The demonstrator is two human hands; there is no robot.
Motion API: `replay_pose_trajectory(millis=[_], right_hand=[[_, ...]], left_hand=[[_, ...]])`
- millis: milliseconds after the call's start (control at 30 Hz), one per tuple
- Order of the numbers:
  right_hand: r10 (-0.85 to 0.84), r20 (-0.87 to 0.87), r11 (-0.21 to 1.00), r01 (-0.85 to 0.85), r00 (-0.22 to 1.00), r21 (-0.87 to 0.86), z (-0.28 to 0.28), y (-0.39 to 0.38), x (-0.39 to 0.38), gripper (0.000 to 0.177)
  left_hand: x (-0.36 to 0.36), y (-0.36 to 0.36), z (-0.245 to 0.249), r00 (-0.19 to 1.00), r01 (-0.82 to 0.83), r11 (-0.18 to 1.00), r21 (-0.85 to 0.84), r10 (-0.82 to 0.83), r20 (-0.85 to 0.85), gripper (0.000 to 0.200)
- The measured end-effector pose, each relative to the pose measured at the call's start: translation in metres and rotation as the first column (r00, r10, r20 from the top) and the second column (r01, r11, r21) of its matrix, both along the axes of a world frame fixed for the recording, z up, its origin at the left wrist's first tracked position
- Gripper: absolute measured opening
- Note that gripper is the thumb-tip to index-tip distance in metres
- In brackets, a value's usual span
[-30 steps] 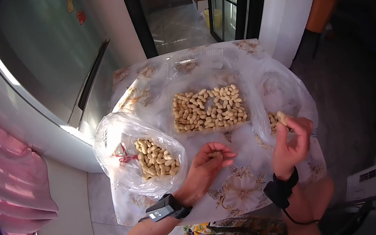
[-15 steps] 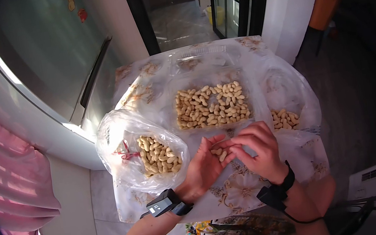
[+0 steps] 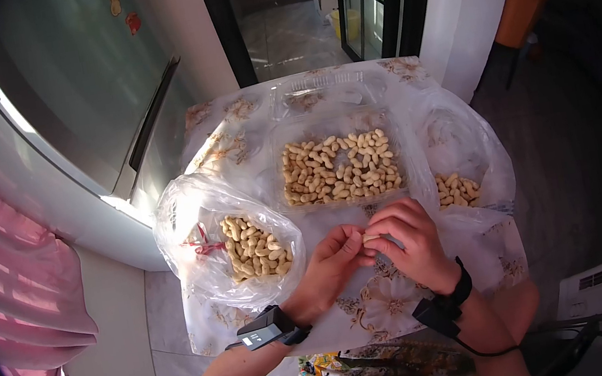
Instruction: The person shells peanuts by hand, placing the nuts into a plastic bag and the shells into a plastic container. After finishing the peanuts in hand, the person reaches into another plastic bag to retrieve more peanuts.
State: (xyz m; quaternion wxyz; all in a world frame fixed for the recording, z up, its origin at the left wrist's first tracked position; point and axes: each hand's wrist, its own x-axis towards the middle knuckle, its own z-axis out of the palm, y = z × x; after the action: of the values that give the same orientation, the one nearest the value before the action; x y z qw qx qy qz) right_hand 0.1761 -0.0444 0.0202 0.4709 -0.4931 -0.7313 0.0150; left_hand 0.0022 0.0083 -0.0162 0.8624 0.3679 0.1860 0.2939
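Above the near part of the table, my left hand [image 3: 331, 266] and my right hand [image 3: 414, 242] meet at the fingertips. Between them a small piece of a peanut [image 3: 370, 238] shows, pinched from both sides. The left fingers are curled in, so whatever else lies in that palm is hidden. Just beyond my hands stands a clear plastic box [image 3: 409, 163] filled with unshelled peanuts [image 3: 315, 179]. Left of my left hand, an open clear plastic bag [image 3: 182, 207] holds more peanuts [image 3: 257, 251]. A second clear bag [image 3: 458, 133], on the right, has a smaller heap of peanuts [image 3: 457, 191].
A floral tablecloth [image 3: 390, 304] covers the table. The box's clear lid [image 3: 325, 93] lies at the far edge. A fridge [image 3: 96, 86] stands close on the left, near a pink curtain [image 3: 20, 280]. An orange stool [image 3: 521, 10] is at the far right.
My left hand has closed: the peanuts that showed in its palm are now mostly covered. My right fingertips have come down against the left thumb and fingers.
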Motion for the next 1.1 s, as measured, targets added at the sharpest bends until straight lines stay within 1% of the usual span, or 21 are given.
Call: replay_pose_trajectory(millis=[33,100,167,233,300,400,467,500,567,600,667,767,833,933,967,1033,1100], right_hand=[[0.000,-0.004,1.000,0.000,1.000,0.006,0.000,0.000,0.000,0.012],[-0.001,-0.008,1.000,0.001,1.000,0.012,0.002,0.000,-0.001,0.012],[-0.008,-0.120,1.000,0.010,0.993,0.012,0.005,-0.001,-0.004,0.014],[0.013,-0.111,1.000,-0.012,0.994,0.012,0.003,-0.002,-0.001,0.015],[0.034,-0.102,0.999,-0.033,0.994,0.012,0.002,-0.002,0.000,0.016],[0.065,-0.140,0.998,-0.065,0.988,0.009,0.003,-0.003,0.000,0.018],[0.062,-0.171,0.996,-0.070,0.983,-0.046,0.004,-0.004,0.000,0.016],[0.061,-0.171,0.997,-0.070,0.983,-0.046,0.005,-0.005,-0.002,0.016],[0.022,-0.243,0.992,-0.052,0.970,-0.116,0.007,-0.008,-0.006,0.016],[0.022,-0.243,0.992,-0.052,0.970,-0.116,0.006,-0.007,-0.005,0.016],[0.085,-0.154,0.988,-0.104,0.984,-0.115,0.002,-0.005,-0.002,0.019],[0.091,-0.164,0.988,-0.110,0.982,-0.106,0.003,-0.006,-0.002,0.019],[0.085,-0.167,0.990,-0.103,0.982,-0.099,0.002,-0.006,-0.002,0.018],[0.074,-0.175,0.991,-0.092,0.982,-0.098,0.002,-0.006,-0.002,0.018],[0.068,-0.178,0.991,-0.088,0.982,-0.103,0.003,-0.007,-0.002,0.017],[0.069,-0.172,0.990,-0.089,0.983,-0.111,0.002,-0.007,-0.002,0.018],[0.068,-0.167,0.989,-0.089,0.984,-0.120,0.002,-0.008,-0.001,0.018]], left_hand=[[-0.001,0.000,-0.001,0.998,0.034,0.998,0.049,-0.031,-0.062,0.029],[-0.001,-0.001,0.002,0.998,0.023,0.999,0.049,-0.021,-0.057,0.026],[-0.002,-0.001,0.002,0.999,0.013,0.999,0.049,-0.010,-0.053,0.023],[-0.003,0.000,0.003,0.999,0.041,0.999,0.016,-0.041,-0.001,0.022],[-0.003,0.000,0.002,0.999,0.042,0.999,0.014,-0.042,-0.003,0.022],[-0.003,0.000,0.005,0.999,0.041,0.999,0.001,-0.041,-0.014,0.020],[-0.002,-0.001,0.006,0.999,0.039,0.999,-0.012,-0.039,-0.022,0.020],[-0.002,-0.001,0.005,0.999,0.035,0.999,-0.017,-0.035,-0.020,0.020],[-0.001,-0.001,0.004,0.999,0.032,0.999,-0.022,-0.032,-0.018,0.020],[-0.001,-0.001,0.004,0.999,0.038,0.999,-0.009,-0.038,-0.011,0.021],[-0.002,-0.001,0.004,0.999,0.043,0.999,0.004,-0.043,-0.005,0.021],[-0.002,-0.001,0.005,0.998,0.050,0.999,0.015,-0.050,-0.040,0.023],[-0.001,-0.001,0.009,1.000,0.025,0.994,-0.106,-0.027,-0.011,0.027],[-0.002,-0.001,0.010,1.000,0.021,0.996,-0.085,-0.023,-0.020,0.031],[-0.002,-0.001,0.010,1.000,0.020,0.996,-0.085,-0.022,-0.020,0.031],[-0.002,-0.002,0.009,0.999,0.022,0.999,-0.032,-0.024,-0.046,0.031],[-0.002,-0.002,0.009,0.998,0.024,0.999,-0.034,-0.026,-0.049,0.031]])
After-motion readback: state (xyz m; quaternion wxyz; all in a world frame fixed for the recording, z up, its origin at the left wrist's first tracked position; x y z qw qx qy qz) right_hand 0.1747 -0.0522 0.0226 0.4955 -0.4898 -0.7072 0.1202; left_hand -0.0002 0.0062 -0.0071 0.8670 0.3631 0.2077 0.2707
